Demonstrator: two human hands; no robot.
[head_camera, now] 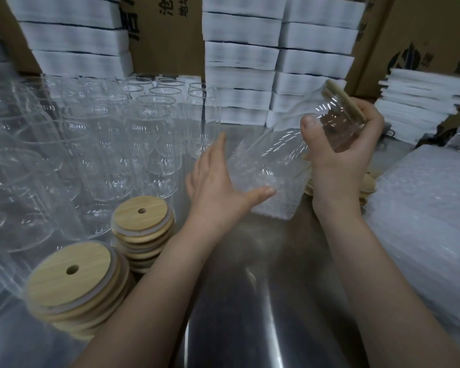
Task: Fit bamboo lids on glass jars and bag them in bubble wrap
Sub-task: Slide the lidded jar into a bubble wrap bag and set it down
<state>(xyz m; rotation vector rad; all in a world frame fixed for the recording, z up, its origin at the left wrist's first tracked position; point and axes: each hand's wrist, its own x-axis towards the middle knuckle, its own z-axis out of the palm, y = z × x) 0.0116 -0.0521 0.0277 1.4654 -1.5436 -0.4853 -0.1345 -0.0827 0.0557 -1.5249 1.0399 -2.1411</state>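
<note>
- Bamboo lids (72, 282) lie nearest the camera at the lower left of the frame, stacked in two piles on the steel counter (263, 288), each top lid showing a straw hole.
- Behind them, filling the left half, stand rows of empty glass jars (133, 144), mouths up and close together.
- At centre right, the right hand (337, 150) has its grip wrapped around a glass jar (327, 120) near its top; the jar is tilted, its fitted bamboo lid (343, 100) pointing to the upper right.
- The jar's base points into a bubble wrap bag (266, 176); how far it has entered is blurred.
- The left hand (215, 179) is spread, its grip released apart from the thumb resting on the bag's lower edge, fingers reaching toward the bag's far side.
- More bubble wrap (422, 216) is piled at the right edge; white foam sheets (242, 54) and cardboard boxes (165, 30) fill the top.
- Likely risks: the bag mouth may collapse under so light a hold, snagging the jar's base; the smooth tilted glass could slip and strike the counter; a loosely seated lid could pop off; a sweeping left hand could knock the nearby jars.
</note>
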